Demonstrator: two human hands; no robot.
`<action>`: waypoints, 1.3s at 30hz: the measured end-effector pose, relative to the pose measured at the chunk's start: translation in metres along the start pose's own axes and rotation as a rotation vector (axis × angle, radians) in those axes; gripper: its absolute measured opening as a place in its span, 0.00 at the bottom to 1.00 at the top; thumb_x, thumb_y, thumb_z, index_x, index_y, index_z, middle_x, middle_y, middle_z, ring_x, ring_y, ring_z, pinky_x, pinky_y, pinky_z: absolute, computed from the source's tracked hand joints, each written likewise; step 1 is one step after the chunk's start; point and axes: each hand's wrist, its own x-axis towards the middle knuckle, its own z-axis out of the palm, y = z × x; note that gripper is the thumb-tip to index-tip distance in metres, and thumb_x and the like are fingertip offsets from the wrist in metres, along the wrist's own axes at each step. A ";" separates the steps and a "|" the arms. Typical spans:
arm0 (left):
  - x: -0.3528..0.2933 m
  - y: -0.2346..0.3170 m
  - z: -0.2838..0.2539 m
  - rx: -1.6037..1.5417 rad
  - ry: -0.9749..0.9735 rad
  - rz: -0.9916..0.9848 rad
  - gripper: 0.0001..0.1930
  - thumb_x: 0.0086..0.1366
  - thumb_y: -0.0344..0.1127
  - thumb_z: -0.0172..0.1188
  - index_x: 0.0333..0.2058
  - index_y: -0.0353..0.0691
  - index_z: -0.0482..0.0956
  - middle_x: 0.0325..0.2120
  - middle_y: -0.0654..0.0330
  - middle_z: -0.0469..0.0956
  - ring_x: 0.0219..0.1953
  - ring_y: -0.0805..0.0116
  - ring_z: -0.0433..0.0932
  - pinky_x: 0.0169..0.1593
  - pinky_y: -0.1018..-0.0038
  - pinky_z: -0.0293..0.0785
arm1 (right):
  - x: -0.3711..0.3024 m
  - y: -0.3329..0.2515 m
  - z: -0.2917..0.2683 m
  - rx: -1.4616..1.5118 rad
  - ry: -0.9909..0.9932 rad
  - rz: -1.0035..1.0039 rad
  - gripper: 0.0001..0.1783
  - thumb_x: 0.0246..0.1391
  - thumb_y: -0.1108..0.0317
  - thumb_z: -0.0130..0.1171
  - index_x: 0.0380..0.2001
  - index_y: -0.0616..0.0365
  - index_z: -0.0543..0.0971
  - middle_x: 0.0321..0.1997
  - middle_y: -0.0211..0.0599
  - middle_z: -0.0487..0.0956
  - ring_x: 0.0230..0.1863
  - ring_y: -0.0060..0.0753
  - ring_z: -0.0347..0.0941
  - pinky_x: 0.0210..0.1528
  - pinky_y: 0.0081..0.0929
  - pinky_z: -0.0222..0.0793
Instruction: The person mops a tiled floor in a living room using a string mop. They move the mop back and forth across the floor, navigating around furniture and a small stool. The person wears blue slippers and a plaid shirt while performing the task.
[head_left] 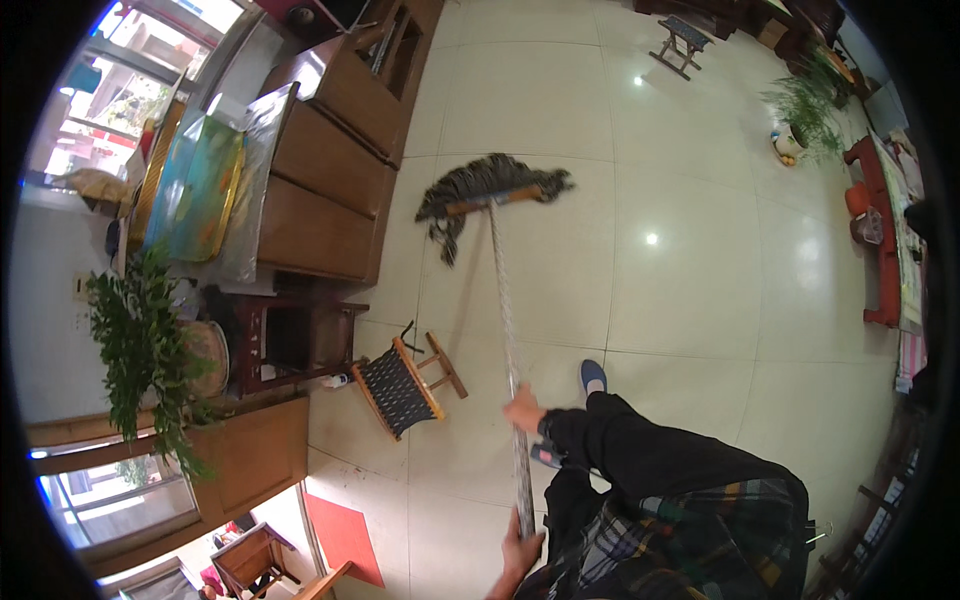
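A mop with a long pale handle point(506, 310) reaches from near my body out across the tiles. Its dark, stringy mop head point(485, 180) lies spread on the floor, with a wooden bar across it. My right hand point(522, 409), below a dark sleeve, is wrapped round the handle partway along. Nearer the lower edge, my left hand point(522, 550) grips the handle close to its end. Left of the handle, a folding stool point(400, 388) with a dark woven seat stands on the floor. My blue shoes point(593, 376) are to the right of the handle.
Brown wooden cabinets point(325, 200) line the left side, with a dark wooden chair point(290, 340) and a leafy plant point(145, 350) below them. A red mat point(343, 538) lies lower left. Another stool point(682, 46), a potted plant point(800, 125) and a red bench point(880, 240) stand farther right.
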 end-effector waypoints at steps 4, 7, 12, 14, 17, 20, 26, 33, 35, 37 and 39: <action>0.094 0.159 0.008 -0.097 0.004 0.378 0.42 0.49 0.27 0.61 0.63 0.35 0.52 0.17 0.53 0.74 0.14 0.68 0.73 0.19 0.70 0.71 | 0.108 -0.047 -0.104 0.158 0.294 0.069 0.27 0.40 0.67 0.58 0.42 0.73 0.65 0.38 0.61 0.73 0.39 0.61 0.71 0.41 0.48 0.68; 0.129 0.274 0.003 -0.233 -0.129 0.466 0.43 0.50 0.20 0.57 0.65 0.36 0.48 0.15 0.59 0.70 0.12 0.70 0.70 0.13 0.72 0.65 | 0.168 -0.074 -0.179 0.027 0.258 0.045 0.28 0.42 0.66 0.60 0.45 0.69 0.64 0.40 0.61 0.74 0.41 0.60 0.72 0.43 0.47 0.69; 0.144 0.376 0.025 -0.263 -0.177 0.386 0.40 0.51 0.20 0.57 0.63 0.40 0.53 0.15 0.61 0.68 0.12 0.71 0.69 0.13 0.73 0.65 | 0.213 -0.080 -0.277 0.081 0.301 0.188 0.31 0.45 0.64 0.60 0.49 0.69 0.61 0.44 0.59 0.74 0.47 0.57 0.73 0.48 0.42 0.71; 0.149 0.390 0.035 -0.172 -0.173 0.368 0.41 0.51 0.20 0.56 0.64 0.40 0.51 0.15 0.61 0.69 0.12 0.71 0.69 0.13 0.73 0.66 | 0.219 -0.065 -0.296 0.186 0.334 0.228 0.31 0.45 0.67 0.60 0.49 0.70 0.59 0.41 0.59 0.75 0.42 0.56 0.75 0.41 0.44 0.73; 0.162 0.385 0.043 0.034 -0.170 0.388 0.43 0.51 0.22 0.56 0.65 0.40 0.48 0.17 0.57 0.71 0.13 0.68 0.70 0.16 0.70 0.68 | 0.223 -0.030 -0.302 0.217 0.271 0.314 0.35 0.44 0.64 0.61 0.51 0.72 0.59 0.44 0.60 0.74 0.44 0.54 0.75 0.43 0.41 0.73; 0.174 0.353 0.047 0.231 -0.188 0.451 0.46 0.49 0.25 0.57 0.66 0.42 0.45 0.23 0.49 0.76 0.17 0.59 0.76 0.22 0.64 0.74 | 0.220 0.011 -0.289 0.052 0.263 0.345 0.19 0.48 0.63 0.53 0.41 0.65 0.74 0.38 0.50 0.79 0.42 0.46 0.77 0.44 0.35 0.71; 0.137 0.208 0.032 0.441 -0.108 0.637 0.44 0.51 0.34 0.55 0.66 0.45 0.44 0.29 0.35 0.76 0.34 0.34 0.75 0.41 0.54 0.72 | 0.160 0.080 -0.215 -0.673 0.004 0.045 0.19 0.50 0.58 0.43 0.26 0.58 0.81 0.30 0.45 0.81 0.33 0.44 0.78 0.36 0.41 0.61; 0.049 0.008 -0.065 0.616 -0.137 0.481 0.45 0.51 0.37 0.57 0.66 0.52 0.44 0.31 0.36 0.77 0.36 0.36 0.76 0.41 0.53 0.73 | 0.026 0.095 -0.023 -0.436 0.073 0.090 0.23 0.49 0.53 0.43 0.18 0.56 0.80 0.23 0.44 0.80 0.27 0.46 0.76 0.32 0.46 0.56; 0.023 -0.065 -0.099 0.653 -0.100 0.475 0.44 0.50 0.37 0.57 0.66 0.54 0.45 0.30 0.37 0.77 0.36 0.36 0.76 0.41 0.53 0.72 | -0.026 0.084 0.041 -0.321 0.029 0.016 0.25 0.49 0.49 0.43 0.14 0.55 0.79 0.19 0.42 0.79 0.23 0.46 0.75 0.29 0.46 0.56; -0.006 -0.142 -0.130 0.664 -0.095 0.396 0.44 0.50 0.38 0.58 0.65 0.55 0.48 0.28 0.38 0.78 0.34 0.37 0.77 0.39 0.53 0.73 | -0.086 0.070 0.102 -0.371 -0.129 -0.118 0.27 0.49 0.46 0.43 0.11 0.53 0.78 0.15 0.40 0.77 0.18 0.44 0.74 0.25 0.44 0.58; -0.041 -0.215 -0.158 0.620 -0.053 0.362 0.43 0.48 0.37 0.58 0.64 0.59 0.51 0.26 0.41 0.78 0.30 0.40 0.77 0.36 0.52 0.73 | -0.149 0.054 0.154 0.241 -0.273 0.097 0.28 0.49 0.43 0.45 0.09 0.51 0.77 0.12 0.38 0.76 0.14 0.40 0.72 0.20 0.43 0.60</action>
